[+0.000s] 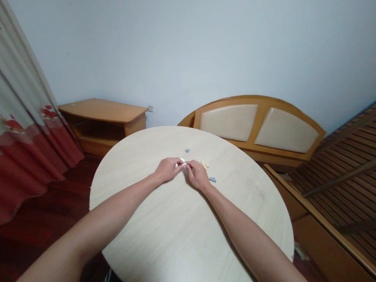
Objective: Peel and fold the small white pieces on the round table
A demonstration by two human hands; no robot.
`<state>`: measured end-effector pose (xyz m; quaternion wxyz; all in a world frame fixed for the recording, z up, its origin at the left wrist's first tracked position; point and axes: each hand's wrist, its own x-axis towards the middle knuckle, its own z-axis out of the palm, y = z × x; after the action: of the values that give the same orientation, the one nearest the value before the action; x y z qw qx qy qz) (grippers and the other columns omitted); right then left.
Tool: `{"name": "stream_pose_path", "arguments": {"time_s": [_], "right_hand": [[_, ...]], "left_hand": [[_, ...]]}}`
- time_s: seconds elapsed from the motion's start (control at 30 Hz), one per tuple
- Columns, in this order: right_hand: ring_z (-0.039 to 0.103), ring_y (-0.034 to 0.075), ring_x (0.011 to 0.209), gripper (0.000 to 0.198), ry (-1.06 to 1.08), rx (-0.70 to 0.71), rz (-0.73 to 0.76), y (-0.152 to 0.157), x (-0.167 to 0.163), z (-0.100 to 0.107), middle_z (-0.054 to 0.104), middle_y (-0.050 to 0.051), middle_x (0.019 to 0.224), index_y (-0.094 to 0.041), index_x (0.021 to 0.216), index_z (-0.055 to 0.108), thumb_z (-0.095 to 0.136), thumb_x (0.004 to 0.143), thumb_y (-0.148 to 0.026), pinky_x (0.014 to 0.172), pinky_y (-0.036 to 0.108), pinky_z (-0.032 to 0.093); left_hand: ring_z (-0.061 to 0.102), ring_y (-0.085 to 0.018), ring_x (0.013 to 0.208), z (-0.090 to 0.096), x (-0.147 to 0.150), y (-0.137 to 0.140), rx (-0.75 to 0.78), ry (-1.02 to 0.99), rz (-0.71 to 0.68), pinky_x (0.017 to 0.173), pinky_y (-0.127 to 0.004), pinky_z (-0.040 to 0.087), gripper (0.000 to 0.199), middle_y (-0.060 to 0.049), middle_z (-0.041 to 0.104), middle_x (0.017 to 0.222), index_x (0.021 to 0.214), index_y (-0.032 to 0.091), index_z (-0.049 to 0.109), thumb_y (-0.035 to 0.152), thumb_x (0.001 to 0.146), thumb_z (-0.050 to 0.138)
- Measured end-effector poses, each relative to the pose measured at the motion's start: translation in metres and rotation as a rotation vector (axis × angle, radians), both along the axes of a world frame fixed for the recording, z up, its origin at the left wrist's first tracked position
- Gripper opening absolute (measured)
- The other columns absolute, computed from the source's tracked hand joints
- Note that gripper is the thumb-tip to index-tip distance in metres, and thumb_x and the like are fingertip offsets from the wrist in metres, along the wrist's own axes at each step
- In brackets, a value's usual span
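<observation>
Over the middle of the round pale table [173, 222], my left hand [169, 169] and my right hand [196, 174] meet fingertip to fingertip. Both are closed in a pinch on one small white piece [184, 164], too small to name its kind. Just beyond the fingers lies a small blue-grey piece [187, 150]. A flat beige piece [205, 164] rests beside my right hand, partly hidden by it. Close to my right wrist is another blue-grey piece [212, 179].
A wooden cabinet [105, 109] stands behind the table on the left, near a red and white curtain [36, 152]. Behind on the right is a padded headboard [256, 127]. A slatted wooden bed frame [337, 179] leans along the right side.
</observation>
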<state>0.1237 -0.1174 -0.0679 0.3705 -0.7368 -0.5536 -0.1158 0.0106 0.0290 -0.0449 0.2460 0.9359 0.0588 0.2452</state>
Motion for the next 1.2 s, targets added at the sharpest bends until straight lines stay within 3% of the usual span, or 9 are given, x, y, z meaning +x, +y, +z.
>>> {"name": "stream_pose_path", "arguments": {"time_s": [0.6, 0.83, 1.2], "right_hand": [[0.061, 0.02, 0.083, 0.029, 0.039, -0.003, 0.022, 0.0, -0.001, 0.002, 0.069, 0.008, 0.087, -0.018, 0.089, 0.067, 0.042, 0.099, -0.028, 0.079, 0.03, 0.044], [0.059, 0.019, 0.076, 0.031, 0.061, 0.036, 0.018, 0.002, 0.001, -0.002, 0.066, 0.006, 0.079, -0.018, 0.082, 0.064, 0.04, 0.099, -0.029, 0.071, 0.029, 0.041], [0.061, 0.019, 0.079, 0.025, 0.126, 0.076, 0.067, 0.0, 0.001, -0.002, 0.069, 0.006, 0.085, -0.018, 0.089, 0.066, 0.043, 0.095, -0.025, 0.075, 0.03, 0.044]], "left_hand": [[0.065, -0.015, 0.075, -0.002, 0.0, 0.001, -0.017, -0.028, -0.031, 0.071, -0.025, 0.046, 0.019, -0.002, 0.075, 0.089, 0.092, 0.021, 0.074, 0.036, 0.089, 0.062], [0.065, -0.015, 0.079, -0.009, 0.003, 0.003, -0.017, -0.086, -0.076, 0.075, -0.025, 0.048, 0.02, -0.003, 0.075, 0.096, 0.103, 0.02, 0.072, 0.031, 0.089, 0.065], [0.066, -0.015, 0.079, -0.008, 0.004, 0.003, -0.038, -0.104, -0.043, 0.075, -0.025, 0.047, 0.016, -0.002, 0.076, 0.093, 0.097, 0.021, 0.074, 0.032, 0.089, 0.066]]}}
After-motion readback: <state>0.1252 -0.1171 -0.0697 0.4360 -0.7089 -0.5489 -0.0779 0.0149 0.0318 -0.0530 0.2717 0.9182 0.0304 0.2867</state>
